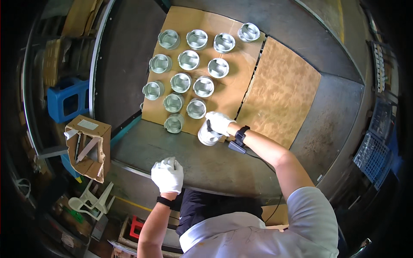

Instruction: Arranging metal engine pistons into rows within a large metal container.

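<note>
One metal piston (208, 136) — right hand (219, 123) gripping it, fingers bent; more pistons (196, 109) beyond fingertips — left hand (168, 175) folded shut.

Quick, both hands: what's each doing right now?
Left hand: fingers curled closed, no object visible in it.
Right hand: closed on a silver piston.

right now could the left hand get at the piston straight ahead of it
Probably yes: the left hand looks near enough, with only a strip of dark benchtop between it and that piston. The right hand is off to the side, on another piston.
</note>
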`<state>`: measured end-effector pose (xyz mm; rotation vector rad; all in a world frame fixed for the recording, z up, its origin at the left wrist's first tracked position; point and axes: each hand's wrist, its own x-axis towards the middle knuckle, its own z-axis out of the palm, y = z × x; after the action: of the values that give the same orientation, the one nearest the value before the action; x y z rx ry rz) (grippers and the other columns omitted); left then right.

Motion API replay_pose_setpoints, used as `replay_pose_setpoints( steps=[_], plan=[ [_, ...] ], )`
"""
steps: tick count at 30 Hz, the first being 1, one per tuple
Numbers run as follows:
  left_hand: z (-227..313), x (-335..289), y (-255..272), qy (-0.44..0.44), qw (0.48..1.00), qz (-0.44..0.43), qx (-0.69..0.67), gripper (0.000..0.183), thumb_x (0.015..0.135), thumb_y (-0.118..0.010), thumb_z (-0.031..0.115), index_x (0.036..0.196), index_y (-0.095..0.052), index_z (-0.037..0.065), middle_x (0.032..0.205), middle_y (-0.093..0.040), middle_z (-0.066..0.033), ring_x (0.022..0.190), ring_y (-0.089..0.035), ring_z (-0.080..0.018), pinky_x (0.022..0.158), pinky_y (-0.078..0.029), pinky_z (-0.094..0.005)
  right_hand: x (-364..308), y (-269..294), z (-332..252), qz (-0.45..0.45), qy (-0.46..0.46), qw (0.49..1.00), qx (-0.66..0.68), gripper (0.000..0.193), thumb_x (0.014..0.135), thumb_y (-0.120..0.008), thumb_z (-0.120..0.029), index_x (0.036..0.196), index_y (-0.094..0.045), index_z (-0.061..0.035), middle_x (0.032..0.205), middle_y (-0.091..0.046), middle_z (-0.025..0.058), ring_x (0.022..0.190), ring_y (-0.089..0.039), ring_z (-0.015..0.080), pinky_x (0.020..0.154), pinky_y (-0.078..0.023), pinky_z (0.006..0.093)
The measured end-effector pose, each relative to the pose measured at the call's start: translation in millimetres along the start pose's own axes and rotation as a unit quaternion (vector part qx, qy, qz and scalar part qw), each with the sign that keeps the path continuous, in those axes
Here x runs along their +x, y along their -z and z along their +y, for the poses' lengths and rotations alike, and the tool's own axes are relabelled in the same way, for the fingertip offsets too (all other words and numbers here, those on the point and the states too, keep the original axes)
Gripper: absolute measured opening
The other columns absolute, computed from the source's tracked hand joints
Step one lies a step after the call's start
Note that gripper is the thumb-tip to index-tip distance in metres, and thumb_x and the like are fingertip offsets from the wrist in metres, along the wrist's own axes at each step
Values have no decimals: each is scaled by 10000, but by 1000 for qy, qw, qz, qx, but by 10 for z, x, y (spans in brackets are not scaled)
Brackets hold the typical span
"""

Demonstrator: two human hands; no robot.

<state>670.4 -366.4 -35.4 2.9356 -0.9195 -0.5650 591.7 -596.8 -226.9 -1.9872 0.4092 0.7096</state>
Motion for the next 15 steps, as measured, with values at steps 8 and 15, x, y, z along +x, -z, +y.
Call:
replay_pose_setpoints(
  steps=[8,15],
  plan=[
    [-78,-34,-19,-49,998,13,-24,71,713,-671,113,778,-699,111,768,-688,-62,655,-624,-269,649,-497,-385,625,-253,-372,-95,-79,988,-95,239,841,-513,-111,990,-671,-12,998,-681,197,883,-673,325,721,-539,410],
    [-138,-49,-56,-88,994,23,-66,74,735,-678,130,805,-696,115,781,-678,-54,666,-626,-262,661,-497,-388,1018,-521,-302,-156,-131,969,-141,291,821,-552,-130,1064,-689,-46,1107,-668,158,1032,-643,300,849,-519,373]
  ],
)
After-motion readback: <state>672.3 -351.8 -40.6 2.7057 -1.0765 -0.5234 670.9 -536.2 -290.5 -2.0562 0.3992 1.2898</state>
